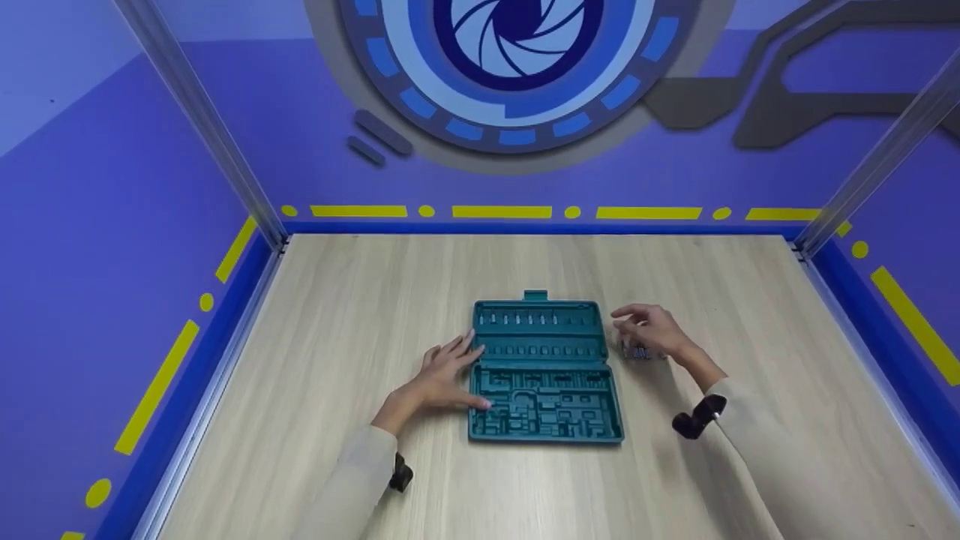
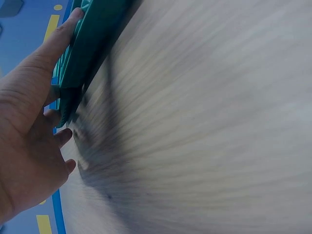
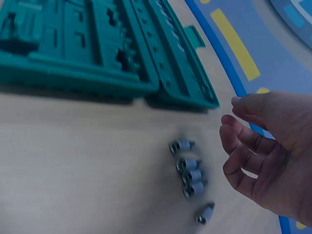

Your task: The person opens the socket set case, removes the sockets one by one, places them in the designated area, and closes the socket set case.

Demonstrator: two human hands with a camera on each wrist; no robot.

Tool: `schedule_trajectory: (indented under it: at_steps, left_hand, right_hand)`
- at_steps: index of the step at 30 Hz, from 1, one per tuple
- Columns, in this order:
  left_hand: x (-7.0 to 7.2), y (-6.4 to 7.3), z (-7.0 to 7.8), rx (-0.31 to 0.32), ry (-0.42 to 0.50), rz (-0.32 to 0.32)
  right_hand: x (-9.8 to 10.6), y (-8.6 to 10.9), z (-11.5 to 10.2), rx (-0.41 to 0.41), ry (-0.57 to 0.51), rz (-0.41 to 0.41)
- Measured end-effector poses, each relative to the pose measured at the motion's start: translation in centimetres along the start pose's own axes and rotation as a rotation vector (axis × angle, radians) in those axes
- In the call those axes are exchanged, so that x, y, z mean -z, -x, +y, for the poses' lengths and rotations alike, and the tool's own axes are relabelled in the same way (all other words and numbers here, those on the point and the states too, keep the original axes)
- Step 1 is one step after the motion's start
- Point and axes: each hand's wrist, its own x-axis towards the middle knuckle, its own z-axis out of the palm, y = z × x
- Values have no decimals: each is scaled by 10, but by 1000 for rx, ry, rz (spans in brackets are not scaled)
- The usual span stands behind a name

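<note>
A green plastic tool case (image 1: pixel 547 367) lies unfolded flat on the table, its two halves hinged together. Several bits stand in the left part of the far half's top row. My left hand (image 1: pixel 442 379) rests at the case's left side, fingers spread; in the left wrist view its thumb (image 2: pixel 68 24) lies along the rim. To the right of the case, my right hand (image 1: pixel 649 330) hovers over several small metal bits (image 3: pixel 192 175) lying loosely on the table. Its fingers bend loosely toward the thumb, and nothing shows between them.
The pale wooden table (image 1: pixel 360 300) carries the case. Blue walls with yellow dashes border it at the back and both sides, and metal posts (image 1: pixel 217 142) stand at the back corners. A latch tab (image 1: pixel 535 295) sticks out from the case's far edge.
</note>
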Motion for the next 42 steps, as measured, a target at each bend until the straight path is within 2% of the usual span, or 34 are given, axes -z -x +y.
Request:
schedule_trajectory:
  at_steps: [13,16,20,25,32,37,42]
  left_hand:
    - [-2,0,4,-13,-6,-1]
    - [-2,0,3,-16,-12,-4]
    - [-2,0,2,-19,-12,-3]
    - [-2,1,0,-16,-17,3]
    - [-1,1,-1,-18,-19,9]
    - [-1,0,-2,-10,-17,0]
    - [0,0,0,-15,-13,3]
  right_hand:
    - [-55,-32,-36,-6,-68,-75]
    - [-65,-38,-35,26,-70,-49]
    - [-75,-43,-31,74,-22,28]
    - [-82,-48,-32,83,99,83]
    - [-84,-55,-42,45,282,4]
    - [-84,-57,-45,41,314,-25]
    - [-83,-56,-43,10,277,-5]
